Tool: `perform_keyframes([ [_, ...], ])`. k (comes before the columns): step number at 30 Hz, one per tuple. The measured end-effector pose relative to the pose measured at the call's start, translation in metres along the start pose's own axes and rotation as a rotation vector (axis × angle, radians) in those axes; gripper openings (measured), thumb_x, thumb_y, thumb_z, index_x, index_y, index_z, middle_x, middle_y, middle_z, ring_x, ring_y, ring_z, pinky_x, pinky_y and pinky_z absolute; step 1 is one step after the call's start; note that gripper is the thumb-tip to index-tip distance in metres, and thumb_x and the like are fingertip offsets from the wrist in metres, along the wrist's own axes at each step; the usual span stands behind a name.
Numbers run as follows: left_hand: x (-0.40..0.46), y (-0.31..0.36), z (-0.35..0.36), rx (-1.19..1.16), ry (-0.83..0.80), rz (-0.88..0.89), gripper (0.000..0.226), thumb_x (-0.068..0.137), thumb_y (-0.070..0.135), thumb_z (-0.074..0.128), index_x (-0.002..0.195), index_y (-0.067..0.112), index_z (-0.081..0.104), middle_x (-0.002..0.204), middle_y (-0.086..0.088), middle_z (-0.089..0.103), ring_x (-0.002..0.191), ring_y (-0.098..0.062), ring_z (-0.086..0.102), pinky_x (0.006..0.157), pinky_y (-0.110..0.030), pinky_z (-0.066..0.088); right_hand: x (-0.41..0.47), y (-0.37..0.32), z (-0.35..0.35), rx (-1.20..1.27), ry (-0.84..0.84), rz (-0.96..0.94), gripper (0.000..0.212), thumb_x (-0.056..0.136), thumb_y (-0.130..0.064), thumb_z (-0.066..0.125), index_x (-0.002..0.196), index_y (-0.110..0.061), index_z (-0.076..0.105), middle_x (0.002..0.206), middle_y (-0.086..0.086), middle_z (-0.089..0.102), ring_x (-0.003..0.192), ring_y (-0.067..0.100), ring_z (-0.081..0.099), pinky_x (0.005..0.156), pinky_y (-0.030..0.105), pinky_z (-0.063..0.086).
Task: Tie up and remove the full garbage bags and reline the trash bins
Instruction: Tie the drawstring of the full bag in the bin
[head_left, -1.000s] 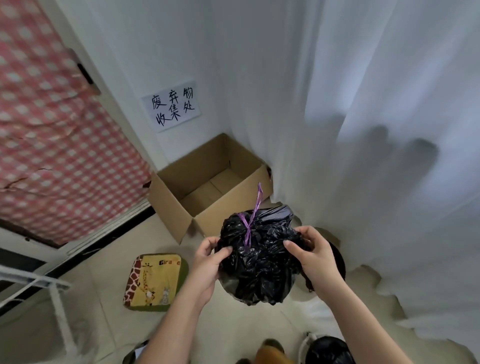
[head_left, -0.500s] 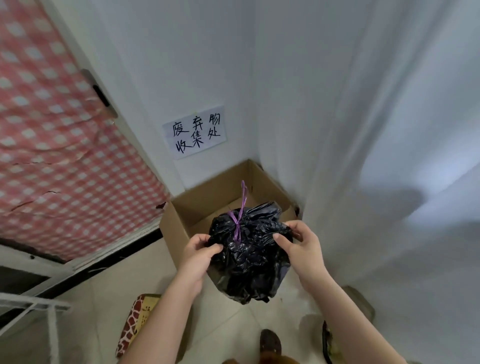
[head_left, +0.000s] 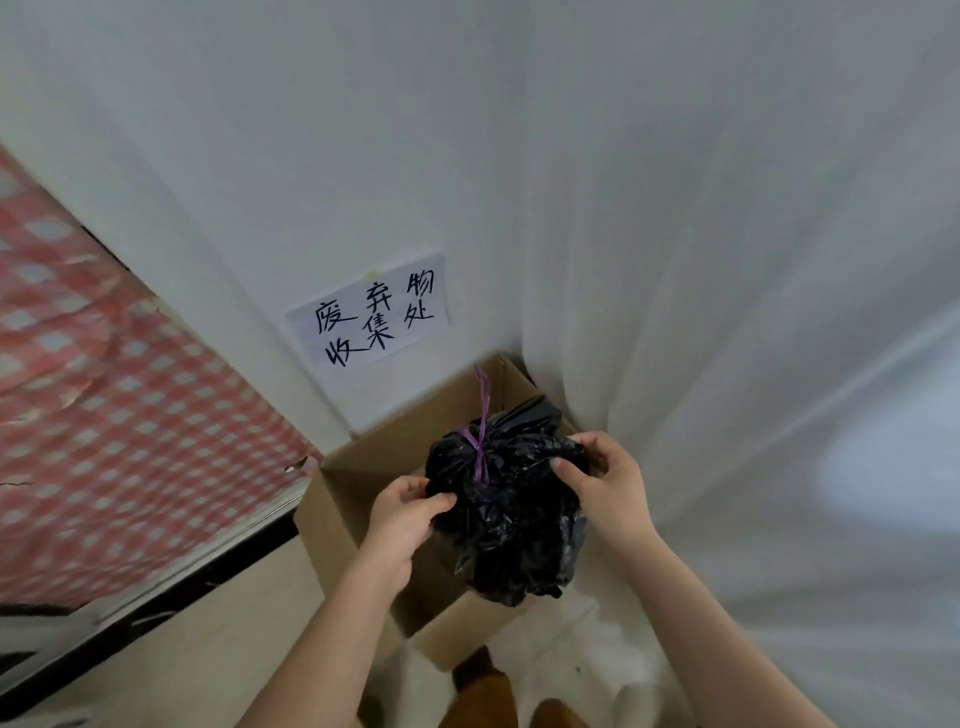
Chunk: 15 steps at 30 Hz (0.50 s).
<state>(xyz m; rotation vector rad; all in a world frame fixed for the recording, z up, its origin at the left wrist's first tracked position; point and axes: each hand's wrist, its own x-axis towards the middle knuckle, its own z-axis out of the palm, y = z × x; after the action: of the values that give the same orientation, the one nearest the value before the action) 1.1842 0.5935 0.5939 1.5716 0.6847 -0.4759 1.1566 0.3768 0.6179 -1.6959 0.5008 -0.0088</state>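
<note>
Garbage bag (head_left: 511, 519): black plastic, full and crumpled, neck cinched with a purple tie (head_left: 480, 431) whose loose end stands upright. Held in the air over the open cardboard box (head_left: 363, 467), covering most of the box's inside.

Surroundings: the box stands on the floor (head_left: 208, 649) in the corner of the room, its back wall against the white wall (head_left: 311, 156). A paper sign (head_left: 369, 317) with handwritten black characters is stuck to the wall just above the box. A white curtain (head_left: 727, 312) hangs to the right, its folds touching the box's right corner. A red-and-white checked cloth (head_left: 104, 415) fills the left side, blurred, with a dark strip running along the floor's edge below it.

Hands: left hand (head_left: 405, 519) clasps the bag's left flank, thumb pressed across the front, fingers wrapped behind. Right hand (head_left: 608, 483) grips the upper right shoulder of the bag, fingers curled into the plastic. The bag sits between the two hands; the tie is near both but touched by neither.

Hidden or unclear: box floor and its right wall lie behind the bag. Brown shapes at the bottom edge are cut off and cannot be identified.
</note>
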Motion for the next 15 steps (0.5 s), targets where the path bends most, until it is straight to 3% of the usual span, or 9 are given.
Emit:
perform_keyframes([
  [4,0.054,0.021,0.010,0.024,-0.017,-0.034,0.023,0.080,0.006,0.075,0.099,0.013,0.063,0.100,-0.003,0.068,0.092,-0.015,0.063,0.067,-0.026,0.046,0.054,-0.003,0.018,-0.027,0.005,0.005,0.023,0.085,-0.012,0.073,0.079,-0.031,0.061,0.080,-0.012,0.068,0.084,0.013,0.067,0.067,0.018,0.052],
  [10,0.160,-0.006,0.035,0.054,-0.005,-0.066,0.020,0.080,0.010,0.076,0.092,0.013,0.061,0.097,-0.002,0.069,0.092,-0.015,0.065,0.071,-0.026,0.047,0.156,0.053,0.046,-0.096,-0.055,0.045,0.019,0.086,-0.014,0.072,0.083,-0.028,0.061,0.089,-0.010,0.065,0.083,-0.003,0.061,0.064,0.007,0.045],
  [15,0.263,-0.071,0.065,0.112,0.093,-0.170,0.019,0.082,0.012,0.074,0.089,0.020,0.058,0.099,-0.002,0.067,0.095,-0.020,0.063,0.082,-0.034,0.050,0.237,0.160,0.075,-0.183,-0.138,0.134,0.015,0.086,-0.019,0.073,0.091,-0.026,0.061,0.106,0.003,0.061,0.099,0.013,0.058,0.081,0.021,0.047],
])
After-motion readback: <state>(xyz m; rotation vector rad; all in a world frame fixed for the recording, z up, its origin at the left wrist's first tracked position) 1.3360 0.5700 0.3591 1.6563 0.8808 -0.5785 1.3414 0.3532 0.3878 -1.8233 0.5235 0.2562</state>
